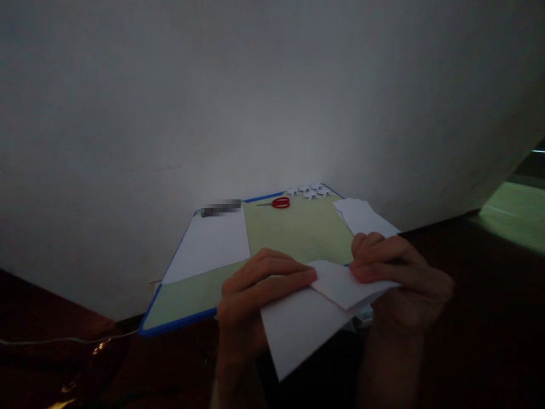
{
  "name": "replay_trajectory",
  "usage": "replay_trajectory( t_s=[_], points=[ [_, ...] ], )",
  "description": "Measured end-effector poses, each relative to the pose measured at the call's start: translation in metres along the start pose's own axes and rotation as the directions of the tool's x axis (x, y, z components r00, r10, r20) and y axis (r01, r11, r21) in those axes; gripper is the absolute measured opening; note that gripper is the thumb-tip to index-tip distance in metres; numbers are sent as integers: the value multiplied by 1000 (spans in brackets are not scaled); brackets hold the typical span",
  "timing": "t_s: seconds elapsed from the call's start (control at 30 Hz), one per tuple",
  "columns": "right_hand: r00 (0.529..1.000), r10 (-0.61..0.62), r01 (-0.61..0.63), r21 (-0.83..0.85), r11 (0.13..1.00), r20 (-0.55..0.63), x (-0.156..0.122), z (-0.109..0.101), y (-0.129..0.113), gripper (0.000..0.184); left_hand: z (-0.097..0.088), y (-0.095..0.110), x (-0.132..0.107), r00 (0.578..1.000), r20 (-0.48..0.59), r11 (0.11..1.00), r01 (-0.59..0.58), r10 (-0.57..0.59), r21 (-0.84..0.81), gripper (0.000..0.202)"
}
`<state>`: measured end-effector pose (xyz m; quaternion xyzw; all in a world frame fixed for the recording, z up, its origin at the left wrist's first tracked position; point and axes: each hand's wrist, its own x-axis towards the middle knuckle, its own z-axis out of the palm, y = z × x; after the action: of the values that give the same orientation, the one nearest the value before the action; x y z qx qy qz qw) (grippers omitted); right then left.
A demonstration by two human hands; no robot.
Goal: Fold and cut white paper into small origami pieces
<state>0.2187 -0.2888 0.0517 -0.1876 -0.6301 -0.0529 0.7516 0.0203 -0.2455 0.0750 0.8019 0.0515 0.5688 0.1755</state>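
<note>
Both my hands hold one sheet of white paper (304, 324) up in front of the table's near edge. A flap of it is folded over at the upper right, with its lower edge standing a little apart from the layer behind. My left hand (259, 289) grips the sheet's upper left side, forefinger lying along it and the thumb hidden behind. My right hand (395, 272) pinches the folded part at the right, fingers closed on it.
On the small blue-edged table (298, 233) lie red-handled scissors (280, 203), several white paper cut-outs (313, 191), a white sheet (208, 244) at left and more white paper (366, 216) at right. A wall (255, 102) stands behind; a thin cable (72, 341) runs at lower left.
</note>
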Motion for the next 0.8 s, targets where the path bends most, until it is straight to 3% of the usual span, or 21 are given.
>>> replay_trajectory(
  t_s=[0.1,0.27,0.5,0.67,0.8],
  points=[
    [1000,0,0,20,1000,15,0,-1,0,21,3,0,2,996,-59,996,-71,68,-47,25],
    [1000,-1,1,6,1000,1,-1,-2,2,20,3,2,3,995,-70,996,-73,70,-41,22],
    [997,57,-61,78,995,57,-1,-6,-2,19,2,6,5,998,39,997,-37,40,-62,21],
    [994,82,-88,71,994,79,1,-6,-7,20,6,4,4,996,-12,995,-90,90,-51,20],
    [992,96,-103,76,992,87,2,-6,-8,23,5,7,4,999,5,998,-43,44,-43,26]
  ],
)
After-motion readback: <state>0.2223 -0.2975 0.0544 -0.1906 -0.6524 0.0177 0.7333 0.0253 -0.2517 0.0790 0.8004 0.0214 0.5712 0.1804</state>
